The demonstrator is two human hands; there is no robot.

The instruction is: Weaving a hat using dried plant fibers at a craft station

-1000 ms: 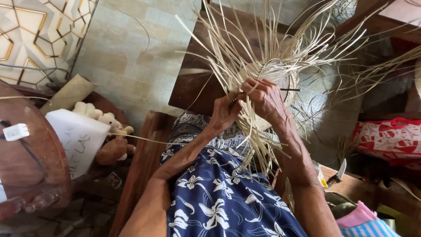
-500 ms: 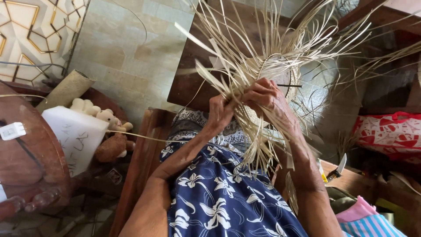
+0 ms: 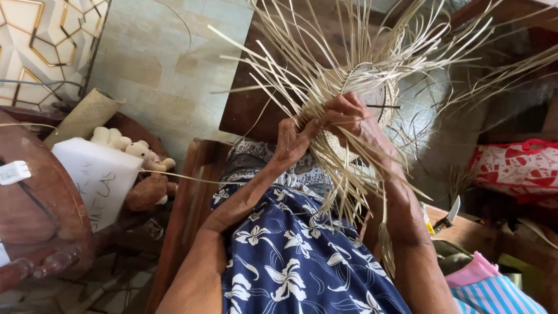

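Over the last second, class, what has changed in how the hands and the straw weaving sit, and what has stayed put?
Both hands, left hand and right hand, kept their grip on the straw weaving, shifting only slightly along the strands. Nothing was let go. The toy bear and the red bag did not move.

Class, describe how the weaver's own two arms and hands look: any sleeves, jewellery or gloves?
Both forearms are bare, with no sleeves showing. The left hand and right hand wear no gloves; no rings, bracelets or watch are visible. Lean arms with creased knuckles.
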